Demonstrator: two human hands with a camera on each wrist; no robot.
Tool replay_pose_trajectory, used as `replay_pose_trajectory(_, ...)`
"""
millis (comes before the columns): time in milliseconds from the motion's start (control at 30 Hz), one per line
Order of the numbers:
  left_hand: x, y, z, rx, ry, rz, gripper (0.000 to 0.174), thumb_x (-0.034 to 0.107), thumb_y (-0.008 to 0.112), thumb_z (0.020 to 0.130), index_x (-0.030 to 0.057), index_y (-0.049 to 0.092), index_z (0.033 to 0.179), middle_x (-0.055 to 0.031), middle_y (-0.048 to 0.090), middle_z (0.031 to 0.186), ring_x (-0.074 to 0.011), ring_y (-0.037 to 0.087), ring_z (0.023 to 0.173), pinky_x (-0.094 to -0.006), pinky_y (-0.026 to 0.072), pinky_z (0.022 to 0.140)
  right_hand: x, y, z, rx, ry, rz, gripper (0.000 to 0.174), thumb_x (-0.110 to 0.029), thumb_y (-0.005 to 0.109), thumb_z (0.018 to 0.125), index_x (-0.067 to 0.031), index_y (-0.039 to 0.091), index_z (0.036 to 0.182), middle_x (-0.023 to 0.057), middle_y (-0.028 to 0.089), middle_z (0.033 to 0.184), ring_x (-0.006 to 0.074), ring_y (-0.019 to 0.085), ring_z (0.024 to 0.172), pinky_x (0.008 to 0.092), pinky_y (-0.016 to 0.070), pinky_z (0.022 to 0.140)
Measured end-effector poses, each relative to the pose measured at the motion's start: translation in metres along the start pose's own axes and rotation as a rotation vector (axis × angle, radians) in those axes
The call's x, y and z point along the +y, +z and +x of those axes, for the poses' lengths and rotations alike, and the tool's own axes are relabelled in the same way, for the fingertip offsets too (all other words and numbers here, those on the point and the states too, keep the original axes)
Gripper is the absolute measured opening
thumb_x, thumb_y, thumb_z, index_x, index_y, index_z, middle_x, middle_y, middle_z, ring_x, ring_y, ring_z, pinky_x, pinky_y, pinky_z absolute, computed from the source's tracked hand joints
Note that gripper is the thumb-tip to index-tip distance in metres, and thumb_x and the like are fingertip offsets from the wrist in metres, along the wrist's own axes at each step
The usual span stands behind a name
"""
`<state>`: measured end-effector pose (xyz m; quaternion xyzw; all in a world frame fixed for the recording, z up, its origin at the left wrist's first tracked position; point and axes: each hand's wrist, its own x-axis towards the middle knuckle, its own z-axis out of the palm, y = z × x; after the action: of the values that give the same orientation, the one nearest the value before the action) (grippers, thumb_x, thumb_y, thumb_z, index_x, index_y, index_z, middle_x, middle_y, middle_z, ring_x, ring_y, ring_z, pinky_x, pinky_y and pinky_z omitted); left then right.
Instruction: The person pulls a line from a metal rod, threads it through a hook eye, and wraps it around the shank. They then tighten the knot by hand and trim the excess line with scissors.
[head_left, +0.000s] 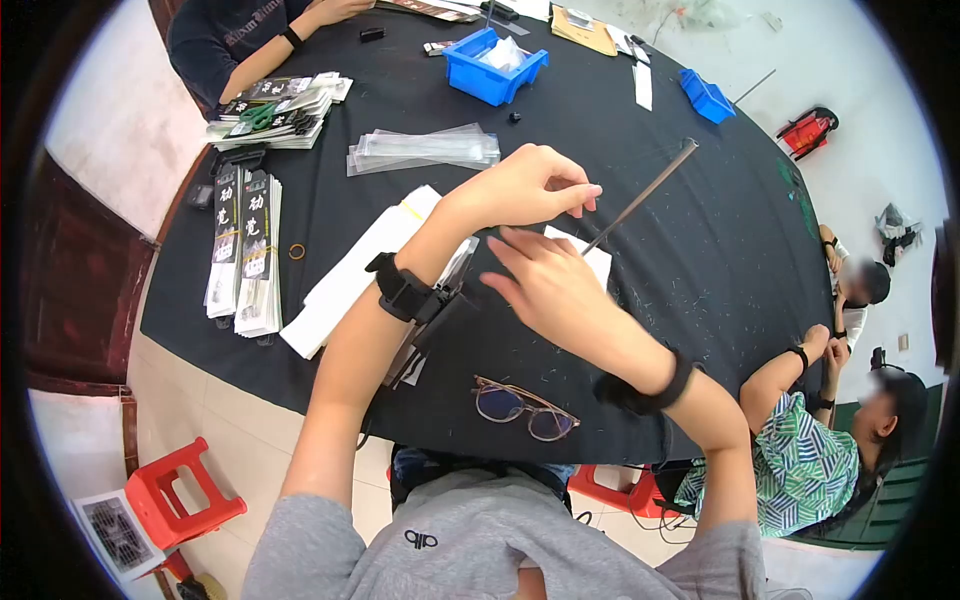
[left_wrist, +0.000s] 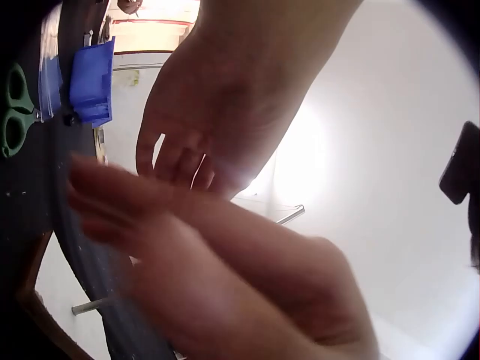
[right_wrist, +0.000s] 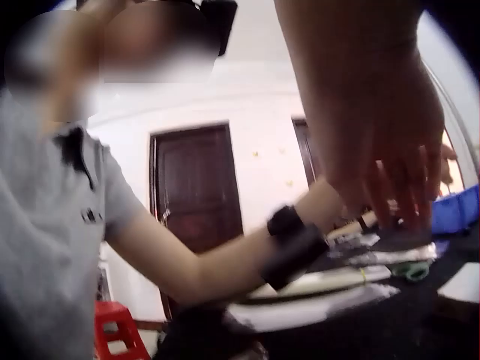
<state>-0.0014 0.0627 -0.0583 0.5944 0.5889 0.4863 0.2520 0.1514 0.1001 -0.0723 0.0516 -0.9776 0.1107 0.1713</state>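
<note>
My left hand (head_left: pixel 530 185) is raised over the middle of the black table, wrist bent and fingers loosely bent, with nothing visible in it. Just below, my right hand (head_left: pixel 565 290) has its fingers extended toward the left wrist; it is blurred in the left wrist view. A thin metal rod (head_left: pixel 645 195) rises beyond the right hand from near a white paper (head_left: pixel 597 262), which that hand partly hides. Under my left forearm lies a stack of long white strips (head_left: pixel 355 270). From the right wrist, the right hand (right_wrist: pixel 390 142) shows its fingers pointing down.
Banded packets (head_left: pixel 243 255) and green scissors (head_left: pixel 257 116) lie at the left, near clear plastic sleeves (head_left: pixel 425 150). Glasses (head_left: pixel 525 408) rest at the front edge. A blue bin (head_left: pixel 493 68) stands at the back. Other people sit around the table; a red stool (head_left: pixel 185 490) is at lower left.
</note>
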Motion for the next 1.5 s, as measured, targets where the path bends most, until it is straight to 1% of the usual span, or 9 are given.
replay_pose_trajectory(167,-0.002,0.002,0.001,0.013,0.050,0.031,0.029,0.029,0.060,0.091,0.0019,0.072,0.090,-0.0076,0.071,0.079,-0.0100,0.061,0.066,-0.0244,0.0482,0.062,0.005,0.067,0.025,0.046,0.006,-0.072,0.028,-0.022,0.068,0.080,-0.0036,0.064,0.100,0.0102,0.060,0.109,0.0280,0.053,0.111,0.0409,0.0379,0.099)
replay_pose_trajectory(233,0.005,-0.001,0.000,0.003,-0.025,0.046,0.029,0.028,0.061,0.090,0.0017,0.072,0.089,-0.0085,0.072,0.079,-0.0117,0.063,0.066,-0.0249,0.0495,0.063,0.005,0.077,0.025,-0.172,-0.113,-0.326,0.043,-0.034,0.061,0.084,-0.0012,0.062,0.112,0.0112,0.061,0.112,0.0241,0.052,0.114,0.0396,0.0346,0.102)
replay_pose_trajectory(433,0.004,-0.001,-0.001,0.016,0.015,0.048,0.030,0.029,0.061,0.089,0.0014,0.073,0.087,-0.0085,0.070,0.074,-0.0125,0.063,0.064,-0.0264,0.0498,0.062,0.008,0.118,0.028,0.148,-0.069,-0.298,0.031,-0.034,0.063,0.077,-0.0076,0.069,0.093,0.0037,0.064,0.094,0.0216,0.054,0.106,0.0379,0.0379,0.094)
replay_pose_trajectory(767,0.007,0.000,-0.001,-0.005,0.005,0.073,0.031,0.028,0.060,0.090,0.0004,0.072,0.086,-0.0084,0.069,0.070,-0.0121,0.059,0.060,-0.0278,0.0479,0.059,0.002,0.057,0.028,0.270,0.002,-0.131,0.015,-0.017,0.071,0.072,-0.0084,0.068,0.084,0.0082,0.065,0.071,0.0269,0.064,0.070,0.0389,0.0491,0.069)
replay_pose_trajectory(1100,0.011,0.003,-0.002,-0.003,-0.020,0.016,0.028,0.023,0.059,0.091,-0.0026,0.068,0.088,-0.0062,0.066,0.070,-0.0079,0.057,0.061,-0.0245,0.0450,0.057,0.010,-0.029,-0.011,-0.027,0.094,0.303,0.044,-0.012,0.066,0.079,-0.0003,0.057,0.120,0.0192,0.066,0.092,0.0346,0.064,0.081,0.0411,0.0500,0.076)
replay_pose_trajectory(1233,0.016,0.000,-0.003,0.004,-0.065,0.034,0.027,0.023,0.059,0.091,-0.0019,0.069,0.089,-0.0058,0.067,0.071,-0.0074,0.057,0.063,-0.0234,0.0444,0.057,0.019,-0.074,-0.037,0.226,-0.118,0.128,0.038,0.001,0.058,0.082,0.0002,0.058,0.120,0.0166,0.068,0.097,0.0294,0.065,0.087,0.0346,0.0514,0.082)
replay_pose_trajectory(1300,0.020,-0.002,-0.004,0.022,-0.075,0.067,0.026,0.022,0.058,0.092,-0.0011,0.070,0.089,-0.0053,0.067,0.071,-0.0067,0.057,0.063,-0.0226,0.0430,0.057,0.015,-0.107,-0.051,0.346,0.133,0.085,0.028,-0.001,0.061,0.084,-0.0014,0.065,0.111,0.0138,0.070,0.096,0.0233,0.067,0.087,0.0317,0.0517,0.082)
replay_pose_trajectory(1367,0.017,-0.002,-0.004,0.024,-0.051,0.077,0.026,0.022,0.057,0.092,-0.0007,0.070,0.090,-0.0047,0.066,0.071,-0.0061,0.055,0.063,-0.0227,0.0421,0.057,0.035,-0.114,-0.068,0.718,0.457,0.629,0.020,-0.016,0.065,0.089,-0.0020,0.068,0.102,0.0111,0.071,0.094,0.0180,0.067,0.084,0.0312,0.0510,0.082)
replay_pose_trajectory(1500,0.021,-0.003,-0.004,0.009,-0.088,0.108,0.027,0.022,0.057,0.092,-0.0012,0.070,0.090,-0.0054,0.067,0.072,-0.0071,0.056,0.063,-0.0233,0.0434,0.059,0.085,-0.103,-0.099,0.623,0.659,1.232,0.034,-0.031,0.056,0.096,0.0010,0.067,0.100,0.0130,0.070,0.096,0.0190,0.067,0.088,0.0323,0.0489,0.085)
